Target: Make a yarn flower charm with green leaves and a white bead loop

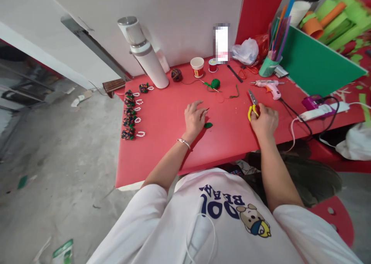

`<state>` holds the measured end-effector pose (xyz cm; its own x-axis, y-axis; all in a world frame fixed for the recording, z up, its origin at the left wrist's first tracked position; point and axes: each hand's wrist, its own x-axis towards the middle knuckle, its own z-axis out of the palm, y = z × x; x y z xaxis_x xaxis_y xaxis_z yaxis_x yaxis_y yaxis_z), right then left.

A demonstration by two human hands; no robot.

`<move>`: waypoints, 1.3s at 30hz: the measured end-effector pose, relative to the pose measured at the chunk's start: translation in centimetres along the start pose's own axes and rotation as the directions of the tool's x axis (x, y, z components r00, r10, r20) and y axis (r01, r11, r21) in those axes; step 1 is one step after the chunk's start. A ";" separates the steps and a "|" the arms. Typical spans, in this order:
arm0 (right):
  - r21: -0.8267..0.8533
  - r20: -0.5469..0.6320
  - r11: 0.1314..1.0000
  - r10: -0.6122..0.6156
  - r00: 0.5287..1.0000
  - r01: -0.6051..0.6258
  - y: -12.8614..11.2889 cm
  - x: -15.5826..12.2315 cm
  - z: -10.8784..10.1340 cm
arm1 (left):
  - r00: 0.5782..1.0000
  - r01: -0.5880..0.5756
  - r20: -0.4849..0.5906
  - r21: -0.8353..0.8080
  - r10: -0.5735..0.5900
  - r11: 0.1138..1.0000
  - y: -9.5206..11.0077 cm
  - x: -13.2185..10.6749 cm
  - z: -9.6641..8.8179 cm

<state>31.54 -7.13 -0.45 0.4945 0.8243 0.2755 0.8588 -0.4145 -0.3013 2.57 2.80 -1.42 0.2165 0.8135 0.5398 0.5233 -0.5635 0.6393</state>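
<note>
My left hand (194,119) hovers over the middle of the red table, thumb and fingertips pinched on a short dark strand (206,109). Just below those fingers is a small green crocheted leaf (208,125); whether it is joined to the strand I cannot tell. On the right, my right hand (266,120) has its fingers on the yellow handles of a pair of scissors (253,99), blades pointing away from me. Beyond my hands lie a green yarn ball (215,83), a crochet hook (214,89) and a green yarn scrap (235,92).
Several beaded yarn pieces (129,121) line the table's left side. Along the back stand a white thermos (149,61), a dark yarn ball (176,75), a paper cup (197,68) and a thread spool (213,66). A pink glue gun (272,88) and power strip (324,112) sit right.
</note>
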 end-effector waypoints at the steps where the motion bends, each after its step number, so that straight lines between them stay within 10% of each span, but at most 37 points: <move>1: 0.012 -0.020 1.000 0.005 1.000 -0.005 0.1 -0.1 0.2 | 1.000 -0.004 0.011 -0.011 0.004 1.000 0.1 0.7 0.7; 6: 0.073 -0.034 0.997 0.036 0.999 -0.033 0.4 -0.2 0.5 | 0.999 0.027 0.021 -0.070 -0.026 0.997 1.2 3.5 1.9; 17: 0.120 -0.097 0.991 0.064 0.993 -0.052 0.4 -0.4 0.4 | 0.971 0.193 -0.161 0.091 -0.176 0.977 -0.9 -1.2 -7.1; 29: -0.036 -0.216 0.999 0.003 0.976 -0.011 0.9 0.4 2.0 | 0.977 0.201 -0.051 -0.069 -0.205 0.977 -6.2 -0.1 -2.4; 39: 0.019 -0.152 0.989 -0.139 0.979 0.144 -5.6 0.4 0.9 | 0.985 0.040 0.165 0.036 -0.045 0.999 -6.0 -0.8 -4.1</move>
<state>26.83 -4.10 0.53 0.3848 0.8058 0.4501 0.9182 -0.2845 -0.2757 -4.19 4.92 -3.48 0.3256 0.8506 0.4128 0.5604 -0.5253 0.6403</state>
